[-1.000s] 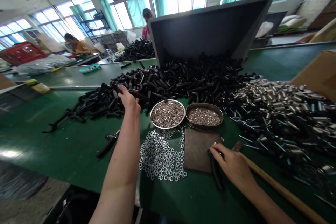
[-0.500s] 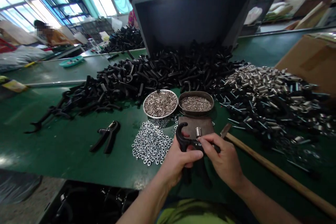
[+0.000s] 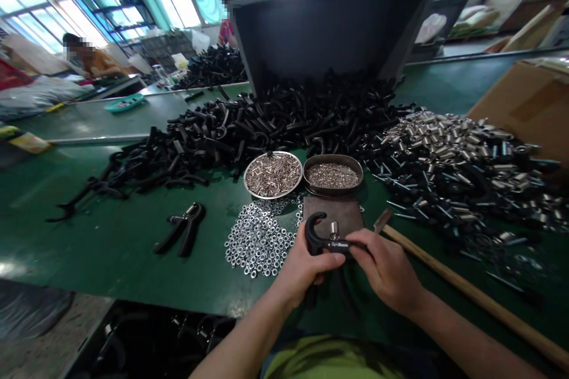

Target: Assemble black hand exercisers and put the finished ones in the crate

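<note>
My left hand (image 3: 304, 269) and my right hand (image 3: 386, 269) are both closed on a black hooked handle piece (image 3: 323, 241), held just above the green table's near edge. A small silver pin (image 3: 333, 229) stands up beside the black piece, over a dark brown square pad (image 3: 342, 213). A loose spread of silver washers (image 3: 260, 240) lies just left of my hands. Behind the pad stand a round dish of silver pins (image 3: 272, 174) and a dark oval dish of small metal parts (image 3: 332, 174).
A big heap of black handle pieces (image 3: 267, 124) spills from a tipped grey bin (image 3: 338, 23). Silver sleeves and black parts (image 3: 448, 154) pile at the right by a cardboard box (image 3: 527, 103). A wooden-handled hammer (image 3: 462, 287) lies right; an assembled black gripper (image 3: 182, 234) left. Other people sit at far tables.
My left hand came back from the black heap with a handle piece and met my right hand near the pad. Since half a second ago, the piece has turned slightly in both hands.
</note>
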`<state>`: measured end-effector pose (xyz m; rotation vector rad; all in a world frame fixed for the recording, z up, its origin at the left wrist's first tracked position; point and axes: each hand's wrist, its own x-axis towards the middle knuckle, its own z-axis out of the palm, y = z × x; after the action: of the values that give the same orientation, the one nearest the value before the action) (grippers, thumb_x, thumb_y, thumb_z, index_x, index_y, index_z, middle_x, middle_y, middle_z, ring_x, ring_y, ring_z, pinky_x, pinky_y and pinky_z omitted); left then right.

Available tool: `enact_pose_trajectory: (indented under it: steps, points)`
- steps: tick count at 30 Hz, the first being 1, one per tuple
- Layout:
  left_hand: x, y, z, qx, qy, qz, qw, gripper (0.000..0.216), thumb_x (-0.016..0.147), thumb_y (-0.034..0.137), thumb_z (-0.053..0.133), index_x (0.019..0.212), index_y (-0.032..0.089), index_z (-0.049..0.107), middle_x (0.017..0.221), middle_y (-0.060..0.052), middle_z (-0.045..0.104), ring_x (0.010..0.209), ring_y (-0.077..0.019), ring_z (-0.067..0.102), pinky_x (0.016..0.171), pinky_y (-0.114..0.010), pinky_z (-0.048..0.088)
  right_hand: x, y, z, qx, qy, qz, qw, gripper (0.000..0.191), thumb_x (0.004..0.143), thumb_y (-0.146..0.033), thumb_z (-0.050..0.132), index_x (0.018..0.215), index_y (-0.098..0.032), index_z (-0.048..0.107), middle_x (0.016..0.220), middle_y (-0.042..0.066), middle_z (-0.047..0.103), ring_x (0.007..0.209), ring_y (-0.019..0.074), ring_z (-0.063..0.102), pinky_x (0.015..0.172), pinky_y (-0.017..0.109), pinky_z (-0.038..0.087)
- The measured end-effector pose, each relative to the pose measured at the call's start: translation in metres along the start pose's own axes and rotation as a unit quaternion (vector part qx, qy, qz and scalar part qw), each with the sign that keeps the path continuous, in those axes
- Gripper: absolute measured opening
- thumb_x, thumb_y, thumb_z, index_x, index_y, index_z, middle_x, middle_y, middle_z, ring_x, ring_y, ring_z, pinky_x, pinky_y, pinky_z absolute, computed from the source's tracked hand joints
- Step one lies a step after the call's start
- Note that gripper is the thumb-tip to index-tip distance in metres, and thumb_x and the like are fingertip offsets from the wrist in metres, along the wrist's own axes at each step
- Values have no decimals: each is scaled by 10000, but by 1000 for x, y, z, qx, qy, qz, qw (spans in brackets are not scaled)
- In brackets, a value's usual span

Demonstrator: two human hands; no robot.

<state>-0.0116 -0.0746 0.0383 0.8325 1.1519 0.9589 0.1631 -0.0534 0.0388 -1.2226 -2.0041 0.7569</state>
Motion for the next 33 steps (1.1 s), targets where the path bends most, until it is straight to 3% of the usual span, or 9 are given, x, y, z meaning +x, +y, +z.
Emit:
enact_pose_trajectory:
  steps: [3,5,7,9,12,14,26,30,33]
  points:
    - [-1,4,-4,108,25,105,988,869,598,167,751,1329,290,298,1057,-13,578,823,-136,584,727,-253,480,7,6,6,117,-121,204,964,486,928,-520,212,930,-179,558,523,-14,529,444,141,506,453,254,418]
    - [-2,5,-6,156,-2,120,980,887,619,169,737,1363,294,270,1134,-31,573,927,-181,594,815,-304,483,15,6,11,190,-206,239,930,532,904,-579,239,912,-161,567,555,-3,553,479,145,526,433,244,406]
    - [-4,3,-5,183,-22,120,976,853,622,184,740,1350,291,309,1159,-34,571,983,-208,592,852,-331,479,22,3,16,216,-224,203,928,464,878,-562,362,895,-151,576,736,43,636,665,170,602,530,254,454]
    - [-4,-1,-4,185,-3,127,974,822,616,190,750,1323,284,341,1183,-37,562,1040,-220,573,914,-352,453,26,-4,21,175,-185,159,954,346,872,-477,432,866,-159,568,842,57,654,788,187,611,635,271,465]
    - [-5,-11,-4,168,49,136,975,819,616,216,762,1307,271,324,1198,-49,547,1087,-223,547,977,-375,412,27,-15,24,33,-114,123,985,218,876,-359,431,762,-188,506,782,48,636,768,187,593,663,283,435]
    - [-5,-17,-5,176,66,144,972,843,594,249,784,1296,270,318,1211,-57,530,1099,-228,537,987,-383,402,26,-21,23,-36,-120,105,987,204,879,-326,422,724,-202,467,746,45,624,733,183,588,636,279,412]
    - [12,-26,-3,206,-11,136,969,787,556,196,756,1236,242,363,1076,-41,597,953,-217,606,844,-342,479,27,-10,19,-146,-217,103,960,244,905,-276,358,939,-138,556,881,113,683,813,208,648,686,287,410]
    - [30,-25,-9,238,-30,111,965,801,593,258,768,1274,244,345,1061,-42,613,922,-213,616,816,-342,487,47,5,16,-220,-247,76,941,361,922,-376,339,930,-136,608,884,128,693,812,244,657,680,320,426]
    - [50,-11,-28,324,-2,173,930,656,675,347,730,1250,233,435,1126,-68,593,1024,-229,578,878,-360,462,77,8,12,-307,-289,52,905,400,897,-456,393,843,-166,664,838,127,702,766,274,661,649,353,437]
